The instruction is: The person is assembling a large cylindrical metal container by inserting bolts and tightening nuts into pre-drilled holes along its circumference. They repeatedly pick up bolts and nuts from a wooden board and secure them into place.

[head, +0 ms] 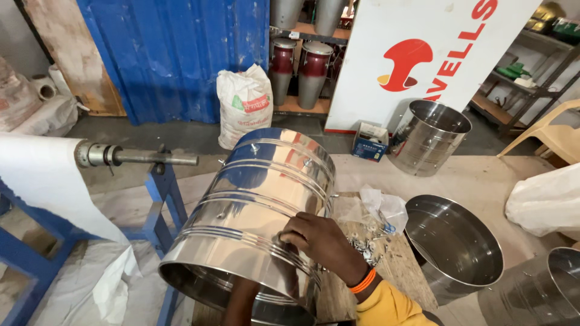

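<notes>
Gripping: our right hand (323,241) curls over the near side of the drum (254,211), fingers bent on its ribbed wall; an orange band and a yellow sleeve (389,305) follow at the wrist.
Left hand: our left forearm goes up into the open near end of the drum; the hand is hidden inside, so we cannot tell whether it is clenched or loose.
Drum: shiny steel, lying on its side and tilted, open mouth toward us, closed end away, resting at the edge of the board (393,265).
Board: just right of the drum, strewn with small metal bits (365,244) and a crumpled clear bag (383,205).
Right, near: two open steel tubs, one (453,247) beside the board and one (544,290) cut off at the corner; a white sack (544,202) lies above them.
Left: a blue stand (163,199) carries a steel shaft (139,157) with a white roll (42,175) of sheet.
Farther: a third tub (429,136) stands upright, a small blue box (370,142) just beside it, a tied white bag (244,105) left of that.
Back: blue sheeting (175,54), a white signboard (423,54), and a shelf with maroon and steel vessels (299,69).
Far right: a beige plastic chair (553,133).
</notes>
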